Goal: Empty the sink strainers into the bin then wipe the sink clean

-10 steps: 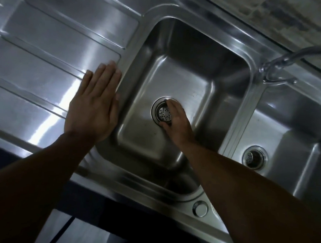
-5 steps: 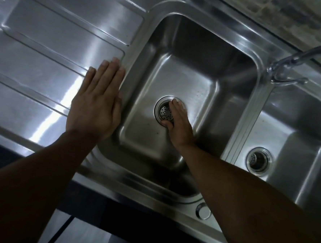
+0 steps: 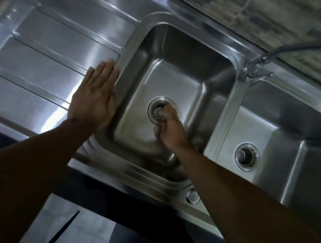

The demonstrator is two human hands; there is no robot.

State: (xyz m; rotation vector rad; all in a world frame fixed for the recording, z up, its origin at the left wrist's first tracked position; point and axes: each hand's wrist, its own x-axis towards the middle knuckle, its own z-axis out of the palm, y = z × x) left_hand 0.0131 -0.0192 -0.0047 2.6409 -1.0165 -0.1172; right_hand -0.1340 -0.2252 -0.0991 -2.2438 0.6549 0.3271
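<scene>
Reaching into the left steel basin point(image 3: 178, 69), the right hand point(image 3: 171, 130) has its grip half-curled at the round perforated steel strainer point(image 3: 159, 112) seated in the drain, whether pinched cannot be told, and should lift it straight up while the left hand point(image 3: 93, 98) lies flat and open on the counter point(image 3: 53, 45).

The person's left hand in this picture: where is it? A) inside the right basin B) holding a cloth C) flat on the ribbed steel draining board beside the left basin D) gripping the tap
C: the left hand lies open, palm down, on the ribbed stainless-steel draining board at the left basin's edge, while the right hand reaches the round perforated metal strainer.
</scene>
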